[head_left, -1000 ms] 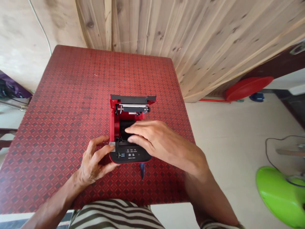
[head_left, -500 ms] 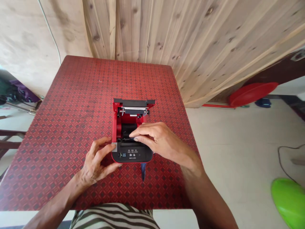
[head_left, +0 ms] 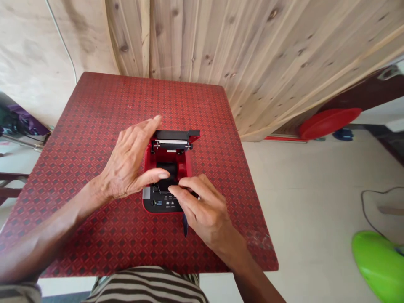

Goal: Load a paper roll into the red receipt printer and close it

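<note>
A small red and black printer [head_left: 148, 206] stands on the table with its lid [head_left: 173, 135] raised. Inside its bay lies a black roll [head_left: 167, 168], whose lower part stretches toward the front panel. My left hand [head_left: 129, 162] is spread open, its fingers along the left side of the lid and its thumb over the roll. At the front right of the bay, my right hand [head_left: 205, 208] has thumb and forefinger drawn together by the roll's front end; what they pinch is hidden. A dark strip [head_left: 185, 227] pokes out below the printer's front edge.
The table [head_left: 104, 101] has a red patterned top and meets a wooden plank wall [head_left: 189, 42]. A red round object [head_left: 328, 122] and a green one [head_left: 375, 261] are on the right over the pale floor. A white cable [head_left: 61, 38] runs down the left wall.
My left hand has left the printer's front left corner and moved up beside the lid, thumb over the roll. My right hand has shifted slightly down at the bay's front.
</note>
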### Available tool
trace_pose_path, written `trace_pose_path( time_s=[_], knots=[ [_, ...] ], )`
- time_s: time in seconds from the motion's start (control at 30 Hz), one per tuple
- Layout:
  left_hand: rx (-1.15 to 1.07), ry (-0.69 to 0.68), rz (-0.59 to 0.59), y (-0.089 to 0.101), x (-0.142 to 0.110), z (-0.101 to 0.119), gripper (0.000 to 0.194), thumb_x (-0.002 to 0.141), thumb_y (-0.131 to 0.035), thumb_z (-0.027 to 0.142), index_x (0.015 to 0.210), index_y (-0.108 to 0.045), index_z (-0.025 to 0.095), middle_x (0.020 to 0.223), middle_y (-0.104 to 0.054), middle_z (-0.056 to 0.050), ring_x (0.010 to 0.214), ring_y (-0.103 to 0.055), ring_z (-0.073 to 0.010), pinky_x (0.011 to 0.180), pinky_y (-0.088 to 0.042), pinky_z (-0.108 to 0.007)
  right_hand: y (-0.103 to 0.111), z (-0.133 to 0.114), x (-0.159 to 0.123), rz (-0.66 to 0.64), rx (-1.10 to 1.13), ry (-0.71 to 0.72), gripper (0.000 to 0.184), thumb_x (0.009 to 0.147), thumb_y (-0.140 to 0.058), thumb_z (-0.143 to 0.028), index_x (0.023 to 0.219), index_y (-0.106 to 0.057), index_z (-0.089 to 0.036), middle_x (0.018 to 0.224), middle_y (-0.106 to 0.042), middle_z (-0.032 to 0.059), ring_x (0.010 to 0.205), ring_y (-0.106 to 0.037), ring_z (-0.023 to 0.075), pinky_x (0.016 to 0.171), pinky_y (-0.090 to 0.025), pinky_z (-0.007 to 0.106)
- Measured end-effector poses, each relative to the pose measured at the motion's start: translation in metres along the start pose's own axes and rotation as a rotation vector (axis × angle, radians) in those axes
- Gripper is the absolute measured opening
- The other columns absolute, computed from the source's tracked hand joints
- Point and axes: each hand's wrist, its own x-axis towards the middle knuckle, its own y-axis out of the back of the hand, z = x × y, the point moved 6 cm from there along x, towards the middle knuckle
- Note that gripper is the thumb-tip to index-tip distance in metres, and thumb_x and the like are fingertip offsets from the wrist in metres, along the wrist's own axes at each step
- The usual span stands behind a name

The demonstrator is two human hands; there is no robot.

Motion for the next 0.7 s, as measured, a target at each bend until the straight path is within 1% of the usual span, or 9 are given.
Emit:
trace_pose_path(
  time_s=[0.1, 0.2, 0.27, 0.37, 0.47, 0.53, 0.6, 0.63, 0.7],
  knots=[
    [0.075, -0.046, -0.011, 0.0, -0.013, 0.019, 0.099, 0.094, -0.045, 0.08, 0.165, -0.023, 0.014, 0.137, -0.064, -0.019, 0.117, -0.063, -0.0335, 0.1, -0.049, -0.048, -0.001, -0.005, -0.006, 0.0, -0.046, 0.021, 0.021, 0.099, -0.06, -0.005, 0.11, -0.076, -0.014, 0.096, -0.076, 0.0087, 0.079, -0.061, 0.0186, 0.074, -0.055, 0.034],
    [0.128, -0.108, -0.027, -0.002, -0.038, 0.041, 0.1, 0.092, -0.052, 0.079, 0.164, -0.027, 0.014, 0.135, -0.064, -0.019, 0.119, -0.063, -0.0346, 0.098, -0.049, -0.046, 0.0, -0.01, -0.011, 0.034, -0.097, 0.056, 0.023, 0.099, -0.058, -0.004, 0.112, -0.075, -0.013, 0.097, -0.078, 0.0095, 0.079, -0.061, 0.019, 0.073, -0.056, 0.034],
    [0.143, -0.109, -0.058, -0.007, -0.053, 0.05, 0.099, 0.092, -0.055, 0.077, 0.164, -0.028, 0.014, 0.133, -0.065, -0.019, 0.122, -0.062, -0.034, 0.101, -0.049, -0.046, -0.001, -0.01, -0.014, 0.05, -0.116, 0.058, 0.024, 0.1, -0.057, -0.004, 0.113, -0.074, -0.014, 0.097, -0.079, 0.0089, 0.079, -0.062, 0.0186, 0.073, -0.056, 0.034],
    [0.168, -0.106, -0.075, -0.017, -0.068, 0.056, 0.096, 0.093, -0.06, 0.07, 0.163, -0.03, 0.013, 0.132, -0.068, -0.018, 0.124, -0.062, -0.033, 0.106, -0.047, -0.046, -0.004, -0.008, -0.015, 0.047, -0.107, 0.041, 0.023, 0.099, -0.06, -0.004, 0.114, -0.073, -0.014, 0.099, -0.079, 0.0093, 0.08, -0.063, 0.0189, 0.074, -0.057, 0.034],
    [0.218, -0.14, -0.041, -0.023, -0.076, 0.059, 0.09, 0.091, -0.07, 0.062, 0.159, -0.038, 0.011, 0.129, -0.071, -0.016, 0.122, -0.065, -0.0315, 0.109, -0.044, -0.046, -0.002, -0.006, -0.013, 0.046, -0.055, 0.007, 0.026, 0.096, -0.062, -0.002, 0.117, -0.073, -0.015, 0.101, -0.078, 0.0095, 0.081, -0.066, 0.0191, 0.078, -0.058, 0.034],
    [0.239, -0.144, -0.014, -0.024, -0.077, 0.059, 0.084, 0.091, -0.073, 0.054, 0.157, -0.042, 0.012, 0.128, -0.073, -0.014, 0.121, -0.067, -0.0298, 0.111, -0.042, -0.044, 0.006, -0.007, -0.014, 0.08, 0.041, -0.036, 0.032, 0.094, -0.065, -0.002, 0.122, -0.071, -0.017, 0.109, -0.077, 0.0112, 0.091, -0.069, 0.0206, 0.083, -0.059, 0.036],
    [0.238, -0.132, -0.007, -0.025, -0.077, 0.058, 0.077, 0.094, -0.073, 0.048, 0.156, -0.044, 0.013, 0.127, -0.074, -0.013, 0.121, -0.068, -0.028, 0.111, -0.041, -0.044, 0.019, -0.011, -0.02, 0.093, 0.176, -0.099, 0.038, 0.093, -0.066, -0.004, 0.126, -0.07, -0.022, 0.114, -0.076, 0.0103, 0.095, -0.071, 0.0211, 0.081, -0.061, 0.037],
    [0.233, -0.126, -0.005, -0.025, -0.077, 0.058, 0.074, 0.094, -0.072, 0.046, 0.155, -0.044, 0.014, 0.125, -0.075, -0.012, 0.12, -0.069, -0.0271, 0.111, -0.041, -0.043, 0.026, -0.015, -0.024, 0.064, 0.232, -0.127, 0.039, 0.092, -0.066, -0.008, 0.127, -0.071, -0.026, 0.111, -0.076, 0.0086, 0.091, -0.071, 0.021, 0.077, -0.062, 0.037],
    [0.221, -0.113, 0.0, -0.025, -0.076, 0.057, 0.071, 0.095, -0.073, 0.044, 0.155, -0.045, 0.017, 0.121, -0.077, -0.01, 0.118, -0.07, -0.0258, 0.112, -0.041, -0.043, 0.04, -0.026, -0.034, -0.044, 0.284, -0.15, 0.037, 0.09, -0.068, -0.019, 0.123, -0.073, -0.034, 0.096, -0.076, 0.005, 0.076, -0.07, 0.0219, 0.06, -0.06, 0.037]
  ],
)
